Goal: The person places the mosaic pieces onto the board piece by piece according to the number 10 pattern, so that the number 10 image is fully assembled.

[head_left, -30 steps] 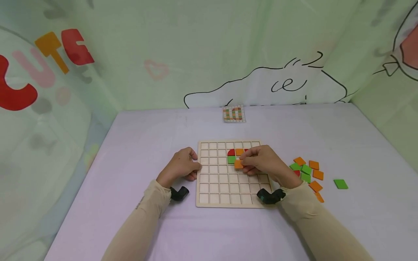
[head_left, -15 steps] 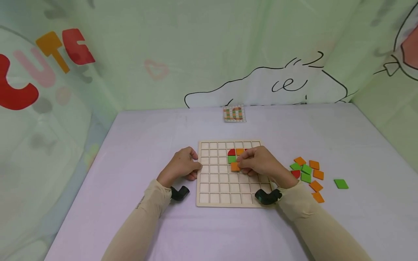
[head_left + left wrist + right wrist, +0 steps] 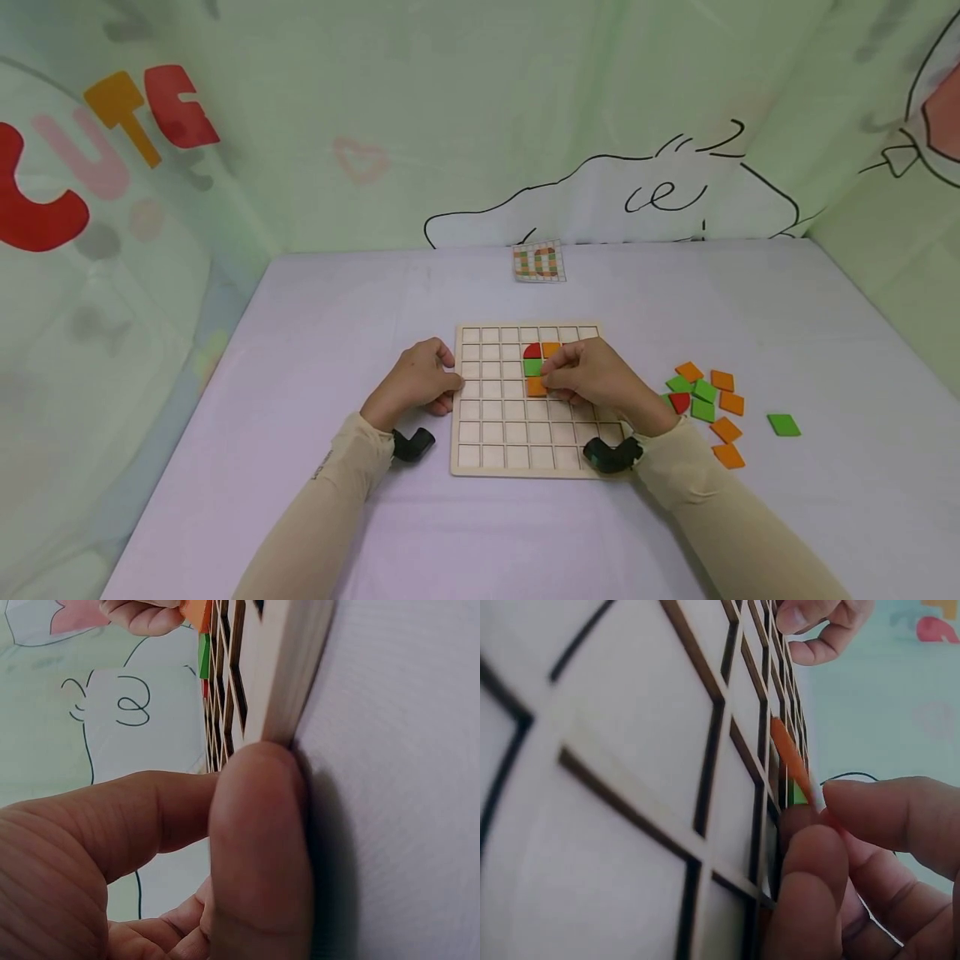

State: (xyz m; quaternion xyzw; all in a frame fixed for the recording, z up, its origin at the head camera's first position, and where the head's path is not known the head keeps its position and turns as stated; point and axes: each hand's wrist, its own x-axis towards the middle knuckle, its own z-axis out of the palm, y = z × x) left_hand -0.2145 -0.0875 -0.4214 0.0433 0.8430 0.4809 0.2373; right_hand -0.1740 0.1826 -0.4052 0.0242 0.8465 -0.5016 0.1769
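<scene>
In the head view my right hand [image 3: 592, 375] pinches an orange square tile [image 3: 536, 387] low over the wooden grid board [image 3: 491, 433]. The tile is tilted in the right wrist view, its far edge against the grid, and the thumb and fingers hold its near end. Just above that cell sits a green tile [image 3: 532, 367], then a red rounded tile [image 3: 532, 351] with an orange tile [image 3: 551, 350] beside it. My left hand [image 3: 416, 377] rests at the board's left edge; the left wrist view shows its thumb [image 3: 259, 832] against the board's side. My right hand covers some cells.
Several loose orange and green tiles [image 3: 703, 408] and a red rounded tile [image 3: 678, 402] lie right of the board. One green tile [image 3: 783, 425] lies farther right. A small pattern card [image 3: 538, 262] is at the table's back, before a printed curtain [image 3: 480, 108].
My right hand has moved slightly left with the orange tile, which has come down and left to the cell beneath the green tile. My left hand stays at the board's edge.
</scene>
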